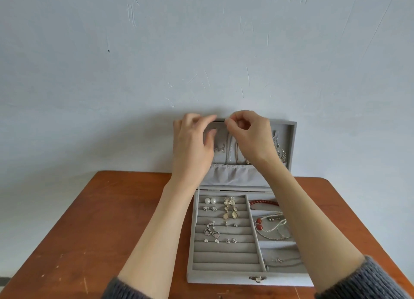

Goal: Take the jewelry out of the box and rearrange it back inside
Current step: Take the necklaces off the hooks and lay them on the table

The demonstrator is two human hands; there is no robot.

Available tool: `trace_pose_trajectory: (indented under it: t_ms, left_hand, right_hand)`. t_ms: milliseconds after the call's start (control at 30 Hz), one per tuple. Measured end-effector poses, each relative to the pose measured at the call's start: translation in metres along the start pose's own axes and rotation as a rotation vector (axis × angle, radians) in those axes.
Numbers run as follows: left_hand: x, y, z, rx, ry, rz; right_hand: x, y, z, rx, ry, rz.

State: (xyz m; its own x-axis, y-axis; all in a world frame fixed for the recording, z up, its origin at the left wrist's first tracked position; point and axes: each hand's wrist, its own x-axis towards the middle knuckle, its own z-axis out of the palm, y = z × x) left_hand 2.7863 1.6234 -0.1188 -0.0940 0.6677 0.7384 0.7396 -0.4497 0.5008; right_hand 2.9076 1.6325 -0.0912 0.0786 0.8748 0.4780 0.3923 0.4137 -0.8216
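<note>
An open grey velvet jewelry box [224,278] stands on the table, its lid [292,142] upright against the wall. My left hand [192,146] rests with straight fingers on the lid's upper left edge. My right hand [251,135] pinches the top end of a silver necklace [230,151] hanging inside the lid. Another chain [220,148] and dangling earrings [280,151] hang there too. The ring rolls hold pearl studs [210,200], drop earrings [229,210] and several small pairs. Right compartments hold a red bead bracelet [264,203] and pearl chains [273,228].
The box sits at the right of a worn brown wooden table [112,220] pushed against a pale blue wall. A gathered pouch [235,175] lines the lid's lower part. A metal clasp [257,278] is on the box's front edge.
</note>
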Motion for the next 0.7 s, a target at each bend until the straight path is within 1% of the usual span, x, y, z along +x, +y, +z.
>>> trace_pose_trajectory:
  t_ms: [100,333,433,500,567,633,700]
  left_hand:
    - [0.011,0.001,0.009,0.052,-0.067,0.016]
    - [0.022,0.002,0.01,0.074,-0.037,0.003]
    - [0.029,0.003,0.007,0.063,-0.035,0.007]
    - [0.032,0.006,0.002,-0.012,-0.031,-0.016]
    - [0.035,0.009,-0.005,-0.156,-0.059,-0.121]
    - [0.037,0.011,-0.013,-0.296,-0.119,-0.23]
    - [0.036,0.01,-0.023,-0.456,-0.205,-0.299]
  right_hand:
    - [0.001,-0.001,-0.006,0.022,-0.03,0.004]
    - [0.002,0.004,-0.01,-0.024,-0.054,0.0]
    - [0.002,0.007,-0.009,0.049,-0.055,0.057]
    - [0.001,0.005,-0.009,0.134,-0.051,0.104]
    - [0.001,0.001,-0.011,0.212,-0.069,0.14]
    - [0.0,-0.001,-0.015,0.284,-0.119,0.169]
    - [0.0,-0.002,-0.019,0.34,-0.207,0.2]
